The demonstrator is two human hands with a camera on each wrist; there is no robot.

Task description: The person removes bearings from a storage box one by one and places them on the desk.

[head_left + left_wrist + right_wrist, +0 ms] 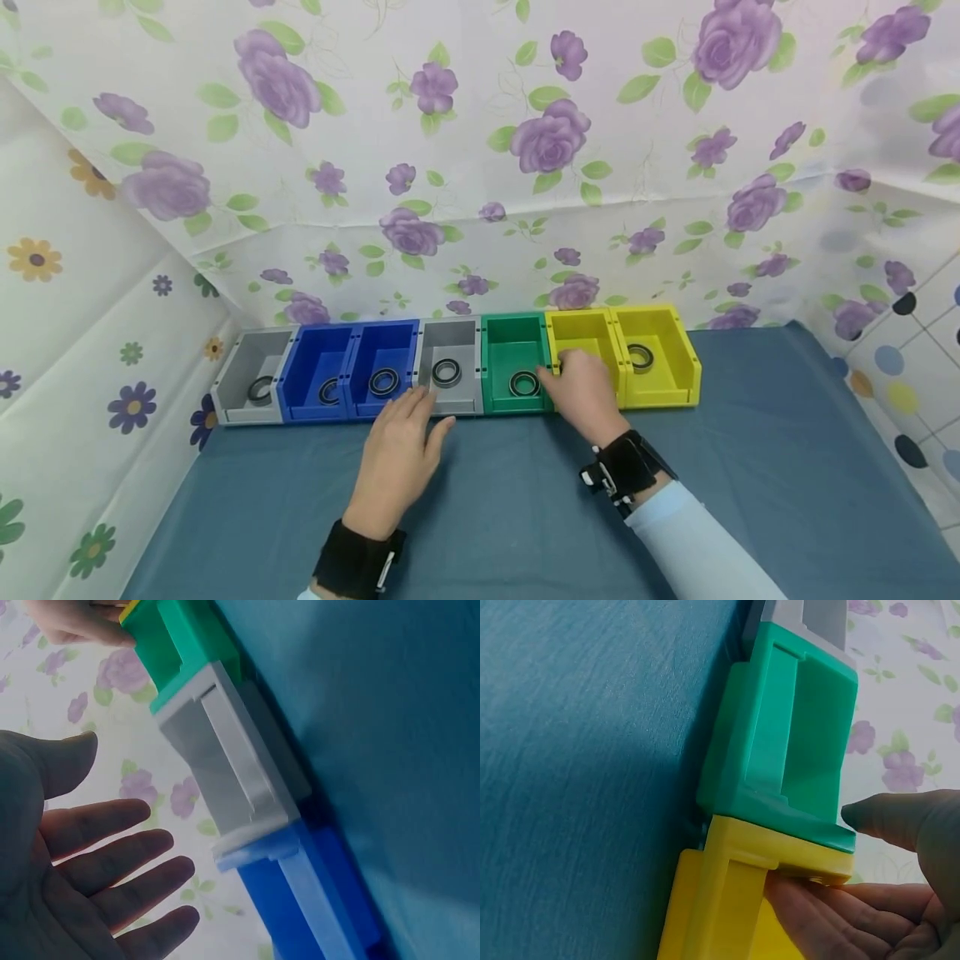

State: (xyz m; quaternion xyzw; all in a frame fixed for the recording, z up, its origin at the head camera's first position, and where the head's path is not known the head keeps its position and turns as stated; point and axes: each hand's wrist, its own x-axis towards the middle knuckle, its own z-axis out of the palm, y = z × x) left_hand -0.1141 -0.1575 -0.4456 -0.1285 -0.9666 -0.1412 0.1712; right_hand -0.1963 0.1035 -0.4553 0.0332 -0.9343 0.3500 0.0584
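Black-and-silver ring bearings lie in small open-front bins; one bearing (pixel 524 383) is in the green bin (pixel 513 337), another (pixel 641 357) in the far-right yellow bin (pixel 663 329). My right hand (pixel 587 396) reaches into the left yellow bin (pixel 577 325), hiding its front part. In the right wrist view, its fingers (pixel 817 907) dip inside while the thumb stands apart by the green bin's side wall. What the fingertips touch is hidden. My left hand (pixel 399 454) hovers with fingers spread before the grey bin (pixel 459 337) and its bearing (pixel 446 373), holding nothing.
Farther left in the row are two blue bins (pixel 322 350) and another grey bin (pixel 258 350), each with a bearing. The row stands on a blue-green cloth (pixel 480 508). A flowered sheet (pixel 465 183) hangs close behind it, with more patterned sheets at both sides.
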